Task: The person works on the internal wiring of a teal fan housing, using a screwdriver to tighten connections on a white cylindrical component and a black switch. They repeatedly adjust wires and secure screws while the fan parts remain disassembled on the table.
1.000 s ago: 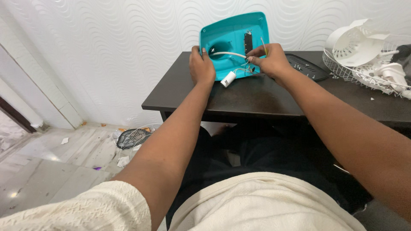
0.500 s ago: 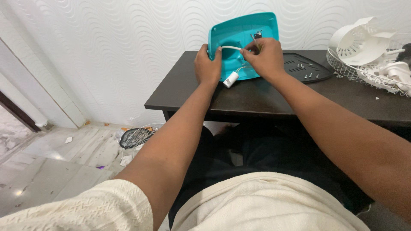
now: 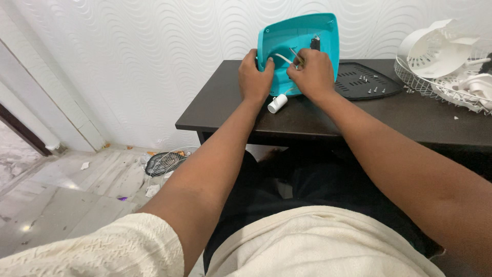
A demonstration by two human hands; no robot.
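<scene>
A teal plastic fan base (image 3: 302, 38) stands on its edge on the dark table (image 3: 307, 120), hollow side facing me. My left hand (image 3: 254, 77) grips its left rim. My right hand (image 3: 311, 73) is inside the hollow, fingers pinched on white wires (image 3: 284, 58). A white cylindrical plug piece (image 3: 277, 103) hangs from the wires and rests on the table below my hands. A small black part (image 3: 315, 43) sits inside the base above my right hand.
A black vented plate (image 3: 365, 80) with several loose screws lies right of the base. White fan blades (image 3: 442, 47) and a wire grille (image 3: 446, 87) sit at the table's right end. Another wire grille (image 3: 165, 161) lies on the tiled floor, with bits of litter.
My right hand has slid from the base's right edge to its middle, over the wires. The view has shifted slightly; the base stays upright in my left hand.
</scene>
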